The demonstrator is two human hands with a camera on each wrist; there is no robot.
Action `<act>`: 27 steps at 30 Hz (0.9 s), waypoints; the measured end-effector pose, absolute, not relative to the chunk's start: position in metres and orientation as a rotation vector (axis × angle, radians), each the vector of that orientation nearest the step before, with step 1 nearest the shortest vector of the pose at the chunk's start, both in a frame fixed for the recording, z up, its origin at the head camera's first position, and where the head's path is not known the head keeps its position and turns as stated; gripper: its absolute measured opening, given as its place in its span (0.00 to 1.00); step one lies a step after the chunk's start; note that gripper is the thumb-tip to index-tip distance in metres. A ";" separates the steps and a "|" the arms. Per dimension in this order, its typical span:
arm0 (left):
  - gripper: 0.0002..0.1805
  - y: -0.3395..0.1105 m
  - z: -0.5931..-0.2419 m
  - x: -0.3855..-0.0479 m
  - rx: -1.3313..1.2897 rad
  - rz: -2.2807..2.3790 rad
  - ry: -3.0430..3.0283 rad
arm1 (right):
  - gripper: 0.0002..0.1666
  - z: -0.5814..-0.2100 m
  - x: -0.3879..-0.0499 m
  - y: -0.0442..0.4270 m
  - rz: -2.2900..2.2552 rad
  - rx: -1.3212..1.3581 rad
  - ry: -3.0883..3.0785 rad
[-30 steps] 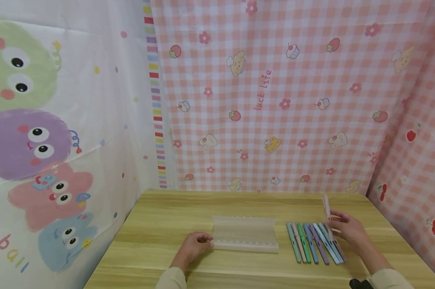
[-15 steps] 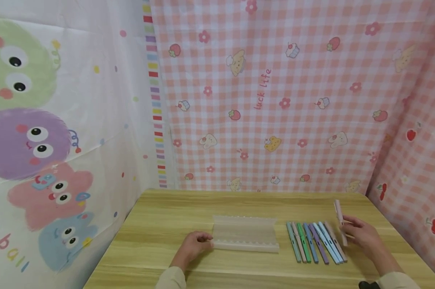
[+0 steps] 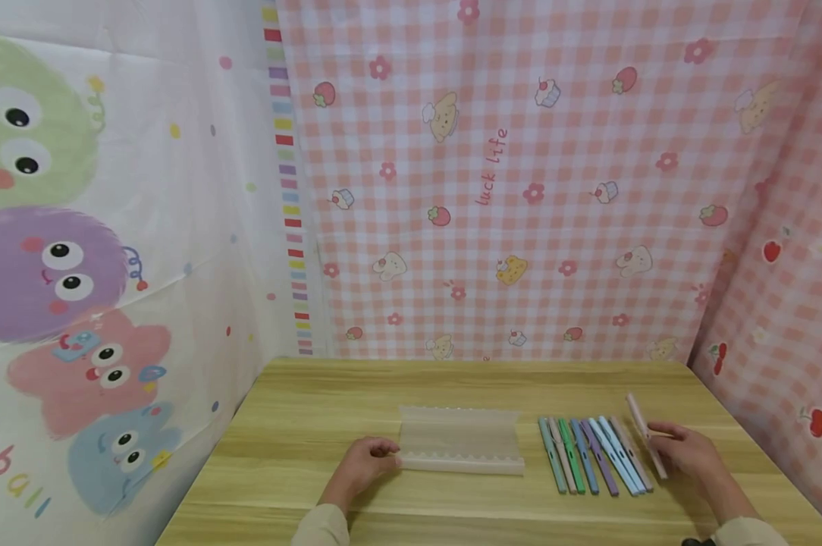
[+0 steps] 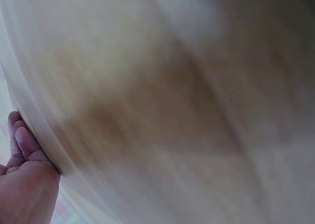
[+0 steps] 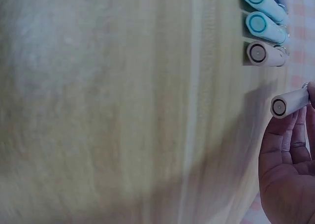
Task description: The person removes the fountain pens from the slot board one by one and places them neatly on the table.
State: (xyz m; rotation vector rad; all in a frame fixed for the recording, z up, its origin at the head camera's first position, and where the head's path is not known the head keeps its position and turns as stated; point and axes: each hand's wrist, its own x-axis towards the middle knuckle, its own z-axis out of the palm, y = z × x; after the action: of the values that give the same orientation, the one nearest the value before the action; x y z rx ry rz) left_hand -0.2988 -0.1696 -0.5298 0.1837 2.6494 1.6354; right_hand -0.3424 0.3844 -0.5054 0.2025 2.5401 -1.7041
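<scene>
My right hand [image 3: 689, 456] pinches a pale pink pen [image 3: 636, 415] near its middle, just right of a row of pens. The pen slants, its far end pointing up and left; in the right wrist view its round end [image 5: 279, 107] faces the camera. Whether it touches the table I cannot tell. The row beside it holds a grey-green pen [image 3: 551, 455], a green pen [image 3: 571, 455], a purple pen [image 3: 600, 458], light blue pens and others. My left hand [image 3: 362, 466] holds the left end of a translucent plastic tray [image 3: 460, 434] with scalloped edges.
The wood-grain table [image 3: 315, 402] meets a pink checked curtain [image 3: 397, 227] at the back. A white curtain with cartoon faces [image 3: 199, 250] hangs at the left, another checked curtain [image 3: 779, 334] at the right. A small dark object [image 3: 696, 542] shows by the right wrist.
My right hand has carried the pink pen rightward off the row and lowered it, its upper end leaning further left. The left hand and the tray stay in place.
</scene>
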 end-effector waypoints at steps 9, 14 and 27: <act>0.10 -0.170 -0.532 -0.300 0.197 1.621 2.670 | 0.29 -0.516 -0.345 0.390 -1.595 0.250 2.616; 0.10 -0.170 -0.532 -0.300 0.202 1.626 2.663 | 0.28 -0.520 -0.343 0.391 -1.582 0.279 2.624; 0.11 -0.172 -0.532 -0.300 0.209 1.617 2.654 | 0.28 -0.519 -0.341 0.384 -1.639 0.247 2.572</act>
State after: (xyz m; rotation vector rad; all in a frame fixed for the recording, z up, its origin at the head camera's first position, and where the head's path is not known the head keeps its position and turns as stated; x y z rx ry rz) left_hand -0.3001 -0.1716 -0.5323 0.2090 2.6540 1.6169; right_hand -0.3406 0.3838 -0.5187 0.2474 2.5716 -1.6386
